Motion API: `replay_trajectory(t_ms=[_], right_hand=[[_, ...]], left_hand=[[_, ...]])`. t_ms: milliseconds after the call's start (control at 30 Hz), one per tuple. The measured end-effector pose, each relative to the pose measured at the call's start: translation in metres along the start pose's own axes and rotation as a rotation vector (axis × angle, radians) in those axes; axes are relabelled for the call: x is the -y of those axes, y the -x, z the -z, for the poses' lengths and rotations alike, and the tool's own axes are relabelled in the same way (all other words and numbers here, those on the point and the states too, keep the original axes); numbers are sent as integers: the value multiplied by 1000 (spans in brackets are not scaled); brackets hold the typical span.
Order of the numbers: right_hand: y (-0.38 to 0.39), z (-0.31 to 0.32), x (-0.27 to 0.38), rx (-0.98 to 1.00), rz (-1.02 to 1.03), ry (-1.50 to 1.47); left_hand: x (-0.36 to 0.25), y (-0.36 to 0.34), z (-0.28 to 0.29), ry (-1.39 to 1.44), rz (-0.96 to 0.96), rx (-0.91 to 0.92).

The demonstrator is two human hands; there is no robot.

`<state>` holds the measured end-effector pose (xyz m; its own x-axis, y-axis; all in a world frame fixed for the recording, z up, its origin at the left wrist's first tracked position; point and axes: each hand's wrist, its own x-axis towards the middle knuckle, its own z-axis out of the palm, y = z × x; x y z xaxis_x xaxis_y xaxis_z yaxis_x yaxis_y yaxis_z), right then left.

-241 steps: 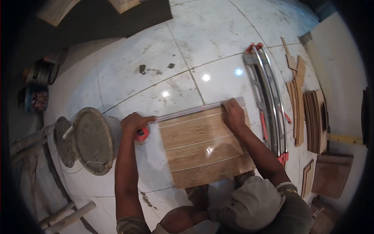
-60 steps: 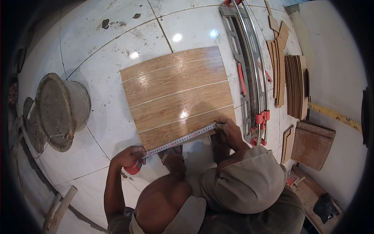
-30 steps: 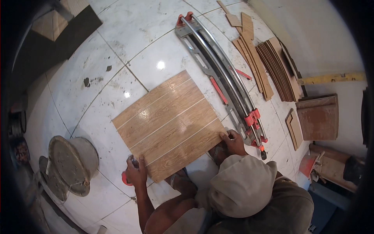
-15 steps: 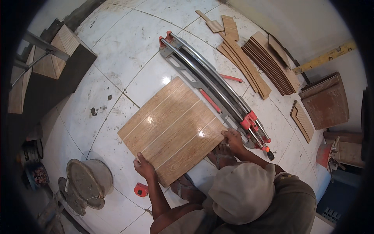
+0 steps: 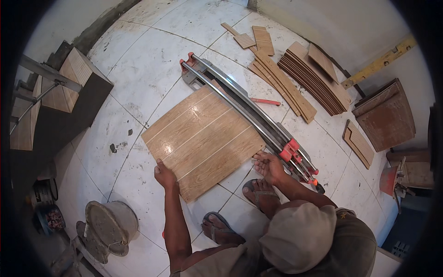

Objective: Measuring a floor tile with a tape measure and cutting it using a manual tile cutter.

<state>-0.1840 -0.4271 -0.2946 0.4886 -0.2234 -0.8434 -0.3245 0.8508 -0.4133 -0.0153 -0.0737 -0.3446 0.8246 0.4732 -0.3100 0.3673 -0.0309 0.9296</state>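
A square wood-patterned tile (image 5: 203, 138) with pale lines across it lies slanted, its far right side under the rails of a manual tile cutter (image 5: 258, 115). My left hand (image 5: 165, 174) grips the tile's near left edge, thumb on top and the other fingers hidden beneath. At the near right corner my right hand (image 5: 268, 167) has curled fingers against the tile's edge. Beside that hand, the cutter's red carriage (image 5: 290, 150) sits toward the near end of the two metal rails.
Cut tile strips (image 5: 286, 87) and a stack of tiles (image 5: 314, 78) lie beyond the cutter. Reddish-backed tiles (image 5: 387, 117) lean on the right wall near a yellow level (image 5: 380, 62). A cement-stained bucket (image 5: 113, 226) stands at left, below tiled steps (image 5: 69, 92).
The tile has moved away from me and slid beneath the cutter's rails, both hands moving with it. My left forearm now mostly covers the red tape measure.
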Motion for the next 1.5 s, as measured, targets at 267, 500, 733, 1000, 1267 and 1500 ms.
replay_trajectory(t_ms=[267,500,733,1000,1267,1500], right_hand=[[56,12,77,306,323,942],[-36,10,161,-25,932,1276],[-80,8,169,158,805,1505],[-94,6,163,206,755,1283],[-108,4,156,150,685,1003],[-125,5,155,106,623,834]], left_hand=[[-5,-6,-44,48,60,7],[-13,-17,-71,84,76,63],[-16,-15,-75,151,160,93],[-15,-6,-78,96,149,47],[-7,14,-86,83,152,-29],[-3,20,-89,125,149,-39]])
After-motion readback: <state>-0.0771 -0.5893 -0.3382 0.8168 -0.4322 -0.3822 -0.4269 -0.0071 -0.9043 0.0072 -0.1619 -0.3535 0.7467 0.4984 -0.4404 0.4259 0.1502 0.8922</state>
